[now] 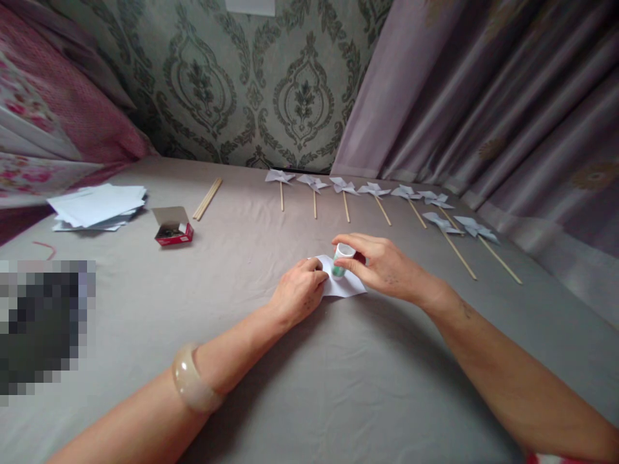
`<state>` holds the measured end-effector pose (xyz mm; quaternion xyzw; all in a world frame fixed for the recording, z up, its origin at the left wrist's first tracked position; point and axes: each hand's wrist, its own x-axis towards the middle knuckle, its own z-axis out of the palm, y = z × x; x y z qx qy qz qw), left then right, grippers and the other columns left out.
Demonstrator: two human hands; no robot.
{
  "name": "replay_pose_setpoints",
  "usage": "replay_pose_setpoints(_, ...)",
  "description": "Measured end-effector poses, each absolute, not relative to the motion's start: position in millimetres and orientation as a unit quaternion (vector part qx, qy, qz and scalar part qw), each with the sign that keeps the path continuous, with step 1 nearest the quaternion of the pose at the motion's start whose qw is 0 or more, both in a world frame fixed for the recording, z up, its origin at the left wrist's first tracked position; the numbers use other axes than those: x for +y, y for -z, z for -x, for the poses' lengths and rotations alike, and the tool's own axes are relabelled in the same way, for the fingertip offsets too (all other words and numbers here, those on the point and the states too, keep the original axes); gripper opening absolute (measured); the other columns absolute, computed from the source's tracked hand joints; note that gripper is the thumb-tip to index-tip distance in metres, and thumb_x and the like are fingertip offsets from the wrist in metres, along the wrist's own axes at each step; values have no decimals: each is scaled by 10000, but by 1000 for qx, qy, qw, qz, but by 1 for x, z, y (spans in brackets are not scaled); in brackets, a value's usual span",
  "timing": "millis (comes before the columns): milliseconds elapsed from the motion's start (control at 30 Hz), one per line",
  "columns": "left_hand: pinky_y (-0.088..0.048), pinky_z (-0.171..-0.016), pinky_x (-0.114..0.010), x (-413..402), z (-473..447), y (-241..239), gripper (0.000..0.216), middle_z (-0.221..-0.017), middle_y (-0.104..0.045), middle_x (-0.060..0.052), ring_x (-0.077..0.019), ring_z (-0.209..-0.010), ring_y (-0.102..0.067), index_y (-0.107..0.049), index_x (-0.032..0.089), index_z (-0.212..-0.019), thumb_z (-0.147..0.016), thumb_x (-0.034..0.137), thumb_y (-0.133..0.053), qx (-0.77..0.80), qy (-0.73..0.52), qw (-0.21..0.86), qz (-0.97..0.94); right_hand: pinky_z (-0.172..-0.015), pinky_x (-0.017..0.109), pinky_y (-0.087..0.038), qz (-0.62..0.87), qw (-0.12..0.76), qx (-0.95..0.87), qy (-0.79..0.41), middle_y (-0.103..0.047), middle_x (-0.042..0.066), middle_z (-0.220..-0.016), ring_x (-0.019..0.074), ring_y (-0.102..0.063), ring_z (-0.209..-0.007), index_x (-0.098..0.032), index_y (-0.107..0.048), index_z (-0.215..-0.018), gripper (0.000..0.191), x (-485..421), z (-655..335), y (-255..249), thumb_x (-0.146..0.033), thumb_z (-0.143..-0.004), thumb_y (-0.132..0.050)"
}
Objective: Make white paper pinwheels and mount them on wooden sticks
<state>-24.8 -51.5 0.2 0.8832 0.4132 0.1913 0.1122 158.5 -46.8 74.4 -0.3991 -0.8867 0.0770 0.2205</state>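
While the left hand [297,293] pinches paper [347,288], the right hand [382,264] grips a small tube [341,259].

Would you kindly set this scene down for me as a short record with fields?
Surface: grey cloth-covered surface
Left hand: pressing down a small white paper piece
Right hand: holding a small green-and-white tube over that paper
Beyond: eight white paper pinwheels on wooden sticks
Left side: stack of white paper sheets, open red cardboard box, bundle of bare wooden sticks
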Motion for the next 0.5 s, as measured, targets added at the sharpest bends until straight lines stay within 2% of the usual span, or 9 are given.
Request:
replay_pose_setpoints(267,-506,-875,-330,-50,24,1,242,-1009,-652,-79,-203,-952,-608,-715,165,-918,-906,156,-473,416,-192,107,-882,-886,344,-463,343,158,-922,-90,-664,110,-1109,219,-602,-1018,-151,-583,-1178,264,-44,-156,-81,-201,-935,-492)
replay_pose_setpoints(500,-503,-875,-333,-51,24,1,246,-1011,-651,-78,-207,-959,-603,-718,162,-900,-894,135,-473,421,-189,106,-881,-899,381,-456,329,89,-935,-94,-650,110,-1117,238,-574,-1056,-169,-549,-1260,324,-44,-154,-91,-205,-950,-461)
